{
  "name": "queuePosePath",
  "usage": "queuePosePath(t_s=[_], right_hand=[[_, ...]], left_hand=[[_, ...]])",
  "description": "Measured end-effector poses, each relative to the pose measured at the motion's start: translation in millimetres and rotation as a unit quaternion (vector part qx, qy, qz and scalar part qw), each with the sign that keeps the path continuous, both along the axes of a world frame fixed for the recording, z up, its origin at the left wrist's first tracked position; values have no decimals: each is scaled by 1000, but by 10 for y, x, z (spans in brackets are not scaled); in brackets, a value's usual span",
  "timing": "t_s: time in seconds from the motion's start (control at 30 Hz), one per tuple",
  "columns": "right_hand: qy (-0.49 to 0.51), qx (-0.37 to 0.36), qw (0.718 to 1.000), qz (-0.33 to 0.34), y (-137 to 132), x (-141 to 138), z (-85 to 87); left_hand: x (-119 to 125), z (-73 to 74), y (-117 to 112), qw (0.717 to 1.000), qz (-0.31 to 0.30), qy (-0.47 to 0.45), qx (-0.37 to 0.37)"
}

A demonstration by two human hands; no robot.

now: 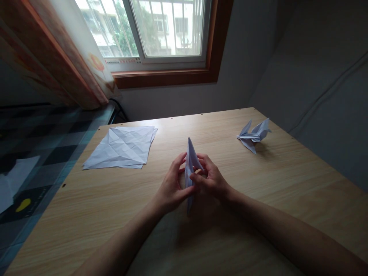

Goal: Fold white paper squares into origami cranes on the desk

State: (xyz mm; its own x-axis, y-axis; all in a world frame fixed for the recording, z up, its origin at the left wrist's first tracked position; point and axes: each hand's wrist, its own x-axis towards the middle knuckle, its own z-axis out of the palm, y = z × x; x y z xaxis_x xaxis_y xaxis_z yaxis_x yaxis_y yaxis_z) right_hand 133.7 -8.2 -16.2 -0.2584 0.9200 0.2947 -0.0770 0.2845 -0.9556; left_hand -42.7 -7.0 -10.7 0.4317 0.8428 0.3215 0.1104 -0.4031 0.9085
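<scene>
Bare forearms lead to a left hand and right hand, fingers and thumbs pinching folded paper above the table, between its side edges, where I'd press creases evenly, layers aligned.

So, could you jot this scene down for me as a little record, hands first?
Left hand: holding the upright folded paper from its left side
Right hand: holding the same paper from its right side
Surface: wooden table
Far left of table: creased white paper sheets, overlapping
Far right of table: pointed paper figure
Background: window, patterned curtain
</scene>
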Motion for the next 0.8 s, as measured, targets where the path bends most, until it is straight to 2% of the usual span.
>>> queuePosePath(t_s=[0.3, 0.4, 0.5, 0.6, 0.7, 0.8], right_hand=[[-26, 1, 998, -53, -9, -13, 65], [-37, 1, 996, -79, -11, -25, 45], [-74, -27, 985, -152, -29, -39, 46], [-128, -38, 962, -239, -50, -44, 86], [-146, -35, 952, -266, -54, -41, 121], [-156, -21, 947, -280, -40, -37, 111]], left_hand=[[-18, -9, -10, 1000, 13, 16, 16], [-20, 12, -28, 998, 18, 38, 47], [-19, 69, -61, 988, 4, 107, 109], [-12, 127, -90, 971, -29, 172, 161], [-8, 156, -99, 964, -53, 183, 184], [-16, 149, -92, 969, -50, 173, 171]])
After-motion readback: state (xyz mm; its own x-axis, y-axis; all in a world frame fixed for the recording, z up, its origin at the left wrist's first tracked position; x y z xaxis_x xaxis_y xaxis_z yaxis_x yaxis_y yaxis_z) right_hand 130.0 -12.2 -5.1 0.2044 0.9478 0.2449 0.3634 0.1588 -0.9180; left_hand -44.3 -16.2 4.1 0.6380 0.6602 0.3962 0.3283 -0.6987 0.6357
